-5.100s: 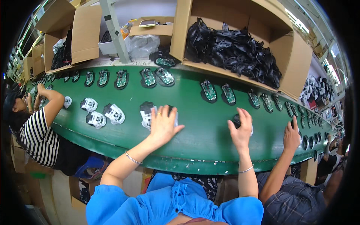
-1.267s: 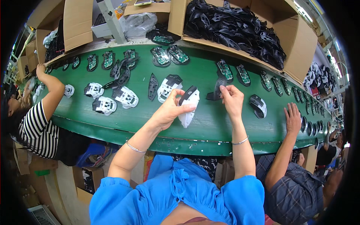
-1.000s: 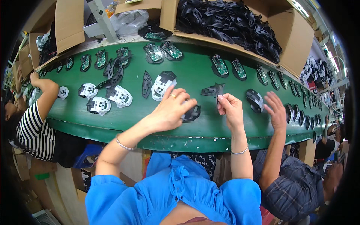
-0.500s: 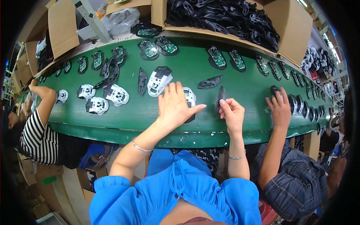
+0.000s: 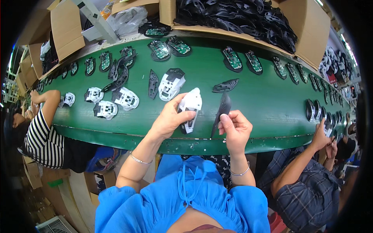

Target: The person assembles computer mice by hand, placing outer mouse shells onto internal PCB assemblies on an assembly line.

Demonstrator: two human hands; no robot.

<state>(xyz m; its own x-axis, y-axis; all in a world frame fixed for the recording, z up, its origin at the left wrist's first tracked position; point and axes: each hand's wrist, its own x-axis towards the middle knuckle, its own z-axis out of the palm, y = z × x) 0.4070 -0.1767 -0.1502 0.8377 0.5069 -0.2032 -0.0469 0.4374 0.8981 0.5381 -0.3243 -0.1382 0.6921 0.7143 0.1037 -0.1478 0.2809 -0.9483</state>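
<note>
My left hand [image 5: 169,119] is closed round a white computer mouse shell [image 5: 193,101], tilted up off the green belt, thumb across its side. Between the thumb and fingers of my right hand [image 5: 237,130] stands a thin, curved black side panel [image 5: 222,106], just right of the shell and apart from it. Another black side panel [image 5: 225,86] lies beyond my right hand. Left of my left hand rest a white-and-black mouse shell [image 5: 171,84] and one more dark side panel [image 5: 153,84].
Several green circuit boards on black mouse bases [image 5: 232,58] line the far side of the belt [image 5: 264,101]. Behind them is a cardboard box [image 5: 311,33] of black parts. More white shells [image 5: 126,98] lie left. At right, a co-worker's hand [image 5: 319,136] holds a whitish part.
My left hand has gone from lying spread over the white shell to gripping and raising it. My right hand has brought the black panel closer. The co-worker's hand has moved right.
</note>
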